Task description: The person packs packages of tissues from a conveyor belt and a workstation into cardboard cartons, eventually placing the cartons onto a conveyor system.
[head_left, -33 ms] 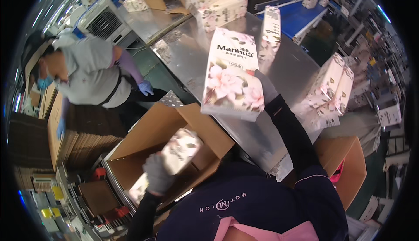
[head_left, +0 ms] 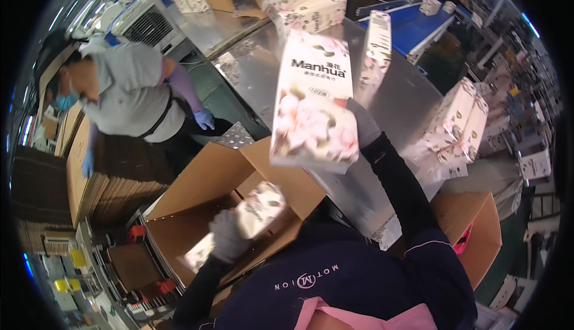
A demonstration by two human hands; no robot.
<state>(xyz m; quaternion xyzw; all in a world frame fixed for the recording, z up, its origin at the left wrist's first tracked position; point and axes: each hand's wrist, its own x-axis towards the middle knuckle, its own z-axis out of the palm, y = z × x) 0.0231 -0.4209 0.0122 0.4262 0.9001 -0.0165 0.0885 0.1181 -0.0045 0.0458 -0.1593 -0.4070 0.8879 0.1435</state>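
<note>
Left hand: our left hand (head_left: 230, 237), in a grey glove, is curled around the left pack (head_left: 261, 210); blur keeps us from telling where each finger presses.
Left pack: we see it slanting across the mouth of the carton (head_left: 206, 180); a pale floral part also shows on the other side of the hand, and we cannot tell if it belongs to the same pack.
Carton: its flaps stand raised just beside the table (head_left: 353, 195); we cannot tell how deep the left pack sits.
Right hand: our right hand (head_left: 365, 125), also grey-gloved, pinches the right pack (head_left: 314, 103) at its right edge; we cannot see the fingers behind it.
Right pack: we hold it above the metal table, its broad flowered face toward us.
Table: we see an upright pack (head_left: 375, 52) beyond the right hand, stacked packs (head_left: 314, 13) at the far edge and paired packs (head_left: 460, 121) at the right.
Beyond: we see a blue belt (head_left: 406, 31).
Lower right: we have a second carton (head_left: 481, 234).
Co-worker: to our left, a person (head_left: 131, 91) in blue gloves leans beside stacked cardboard (head_left: 119, 195).
</note>
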